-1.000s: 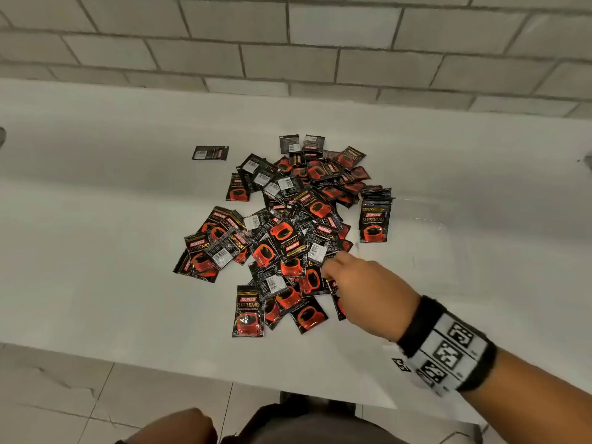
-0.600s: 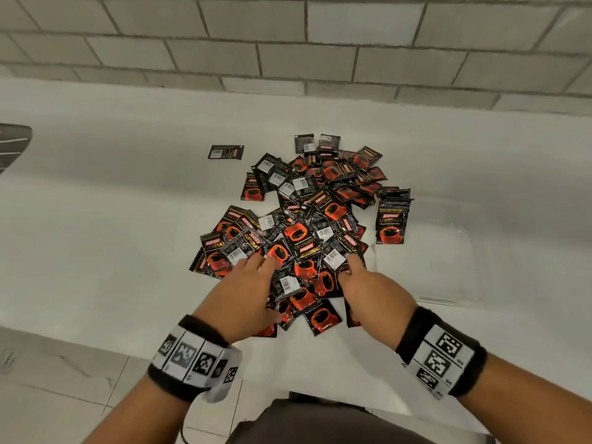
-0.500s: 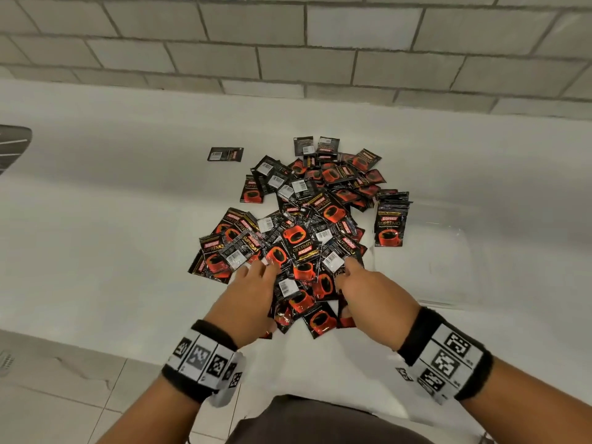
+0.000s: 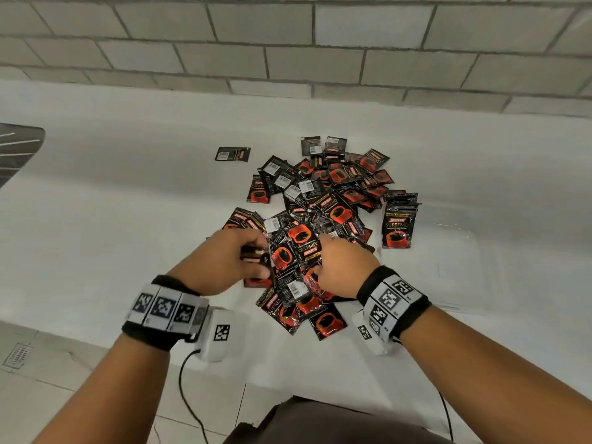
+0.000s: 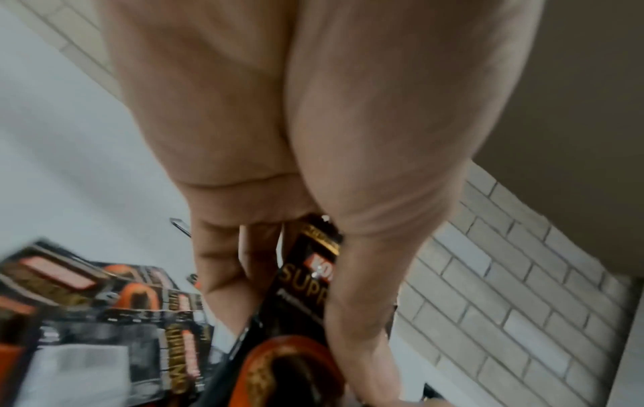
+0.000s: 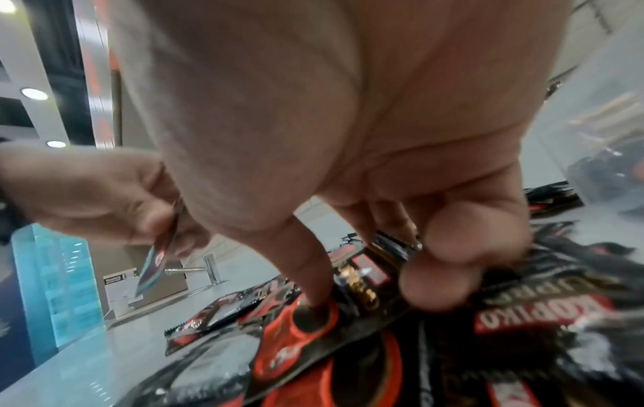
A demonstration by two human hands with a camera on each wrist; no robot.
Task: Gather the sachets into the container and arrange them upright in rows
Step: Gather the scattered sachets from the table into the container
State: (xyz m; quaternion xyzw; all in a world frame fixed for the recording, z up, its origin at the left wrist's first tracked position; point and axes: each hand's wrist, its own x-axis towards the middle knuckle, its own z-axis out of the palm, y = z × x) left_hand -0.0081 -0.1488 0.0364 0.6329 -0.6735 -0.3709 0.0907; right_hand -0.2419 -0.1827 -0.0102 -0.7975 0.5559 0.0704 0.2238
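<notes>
A loose pile of black-and-red sachets (image 4: 323, 200) lies on the white table (image 4: 112, 219). My left hand (image 4: 259, 261) is at the pile's near left edge, where thumb and fingers pinch a sachet (image 5: 306, 278) on edge. My right hand (image 4: 320, 256) rests on the pile's near side. Its thumb presses a sachet (image 6: 296, 325) and its fingers curl over that sachet's edge. A clear container (image 4: 458, 229) stands to the right of the pile, with a row of upright sachets (image 4: 398, 222) at its left end.
One sachet (image 4: 233, 154) lies alone to the far left of the pile. A dark object (image 4: 16, 149) pokes in at the left edge. A brick wall (image 4: 288, 43) backs the table. Tiled floor with a drain (image 4: 17, 355) shows below the near edge.
My left hand rose from below the table to the pile and took up a sachet. My right hand stayed at the pile's near edge and curled onto a sachet.
</notes>
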